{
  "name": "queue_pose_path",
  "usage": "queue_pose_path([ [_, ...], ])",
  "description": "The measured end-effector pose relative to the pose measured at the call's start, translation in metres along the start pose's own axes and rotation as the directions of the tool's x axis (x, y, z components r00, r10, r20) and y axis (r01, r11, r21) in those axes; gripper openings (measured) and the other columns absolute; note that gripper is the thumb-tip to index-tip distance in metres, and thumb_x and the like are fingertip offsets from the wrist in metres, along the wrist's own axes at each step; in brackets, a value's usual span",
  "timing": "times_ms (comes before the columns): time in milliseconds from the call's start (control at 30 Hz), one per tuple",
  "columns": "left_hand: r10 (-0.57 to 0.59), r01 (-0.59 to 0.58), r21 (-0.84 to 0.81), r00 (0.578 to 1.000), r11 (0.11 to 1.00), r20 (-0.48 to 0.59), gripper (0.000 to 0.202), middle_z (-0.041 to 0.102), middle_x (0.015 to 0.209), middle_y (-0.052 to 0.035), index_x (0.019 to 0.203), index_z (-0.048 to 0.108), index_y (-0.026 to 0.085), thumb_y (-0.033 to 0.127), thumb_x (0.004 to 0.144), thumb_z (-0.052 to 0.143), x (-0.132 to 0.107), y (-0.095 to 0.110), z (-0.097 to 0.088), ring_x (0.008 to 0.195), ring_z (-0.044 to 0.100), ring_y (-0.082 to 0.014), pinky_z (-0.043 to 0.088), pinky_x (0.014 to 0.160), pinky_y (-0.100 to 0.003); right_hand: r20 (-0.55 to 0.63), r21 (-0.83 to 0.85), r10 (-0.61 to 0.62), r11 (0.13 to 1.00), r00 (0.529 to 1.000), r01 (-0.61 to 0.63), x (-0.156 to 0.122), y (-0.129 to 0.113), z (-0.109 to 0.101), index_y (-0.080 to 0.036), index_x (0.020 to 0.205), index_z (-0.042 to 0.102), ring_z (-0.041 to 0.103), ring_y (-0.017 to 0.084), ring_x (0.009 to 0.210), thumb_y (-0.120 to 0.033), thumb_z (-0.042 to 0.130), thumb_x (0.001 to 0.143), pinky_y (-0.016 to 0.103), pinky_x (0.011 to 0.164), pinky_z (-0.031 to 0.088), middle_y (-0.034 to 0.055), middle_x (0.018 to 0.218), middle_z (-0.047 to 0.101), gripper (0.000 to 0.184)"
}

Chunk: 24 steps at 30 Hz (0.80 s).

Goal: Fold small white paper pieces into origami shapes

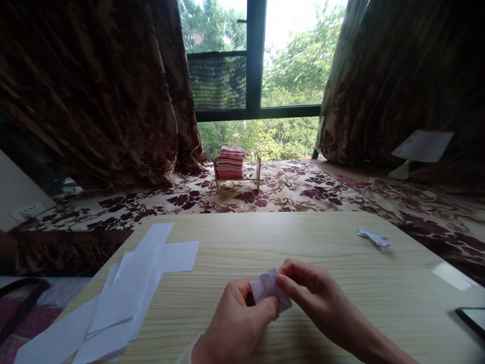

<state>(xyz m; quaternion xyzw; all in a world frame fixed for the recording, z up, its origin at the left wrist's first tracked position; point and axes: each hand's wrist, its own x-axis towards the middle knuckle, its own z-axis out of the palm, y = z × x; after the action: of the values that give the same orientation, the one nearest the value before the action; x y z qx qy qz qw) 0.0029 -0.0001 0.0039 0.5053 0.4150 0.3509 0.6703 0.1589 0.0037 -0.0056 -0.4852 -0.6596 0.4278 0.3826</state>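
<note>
A small folded piece of white paper [264, 286] is held between my hands above the front of the wooden table [303, 237]. My left hand [237, 321] grips it from the left, thumb pressed on its lower face. With thumb and forefinger, my right hand [312, 288] pinches its upper right edge. My fingers hide part of the paper, so its full shape does not show. To the left lie several loose white paper sheets [125, 288], overlapping at angles. A folded white paper piece [374, 237] rests at the table's far right.
Behind the table, a small wooden rack [258, 174] with folded red-and-white striped cloths [230, 163] stands on a floral cover [303, 189]. A lamp [422, 146] stands at the right. A dark-edged device [472, 321] lies at the table's right edge.
</note>
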Motion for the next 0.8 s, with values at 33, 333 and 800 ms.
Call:
queue_pose_path([
  [33, -0.006, 0.006, 0.017, 1.0, 1.0, 0.0, 0.015, 0.048, 0.061, 0.0013, 0.072, 0.065, 0.01, 0.025, 0.07, 0.063, 0.0, 0.0, 0.0, 0.062, 0.038, -0.0105, 0.03, 0.058, -0.024, -0.006, 0.018, 0.017, 1.0, 1.0, -0.017, 0.0, 0.001, 0.0, -0.016, 0.067, 0.052, 0.043, 0.013, 0.059, -0.043, 0.049, 0.084, 0.024, 0.053, 0.035, -0.0008, 0.062, 0.048, 0.033],
  [333, -0.001, -0.001, -0.029, 0.996, 1.0, -0.088, 0.017, 0.057, 0.064, -0.0015, 0.076, 0.065, 0.011, 0.025, 0.067, 0.062, 0.0, 0.002, 0.003, 0.066, 0.049, -0.0148, 0.037, 0.062, -0.025, -0.01, 0.089, 0.067, 0.994, 0.998, -0.066, 0.001, 0.002, 0.001, -0.016, 0.066, 0.054, 0.042, 0.013, 0.059, -0.048, 0.05, 0.083, 0.024, 0.053, 0.035, -0.0008, 0.061, 0.047, 0.037],
  [800, 0.017, -0.026, -0.076, 0.993, 0.997, -0.12, 0.026, 0.056, 0.061, 0.0, 0.07, 0.069, 0.012, 0.034, 0.076, 0.057, -0.004, 0.009, 0.004, 0.06, 0.043, -0.0112, 0.034, 0.058, -0.022, 0.051, 0.233, 0.132, 0.962, 0.99, -0.141, 0.002, -0.002, 0.001, -0.017, 0.059, 0.05, 0.039, 0.01, 0.053, -0.05, 0.054, 0.081, 0.022, 0.05, 0.032, -0.0041, 0.054, 0.043, 0.04],
])
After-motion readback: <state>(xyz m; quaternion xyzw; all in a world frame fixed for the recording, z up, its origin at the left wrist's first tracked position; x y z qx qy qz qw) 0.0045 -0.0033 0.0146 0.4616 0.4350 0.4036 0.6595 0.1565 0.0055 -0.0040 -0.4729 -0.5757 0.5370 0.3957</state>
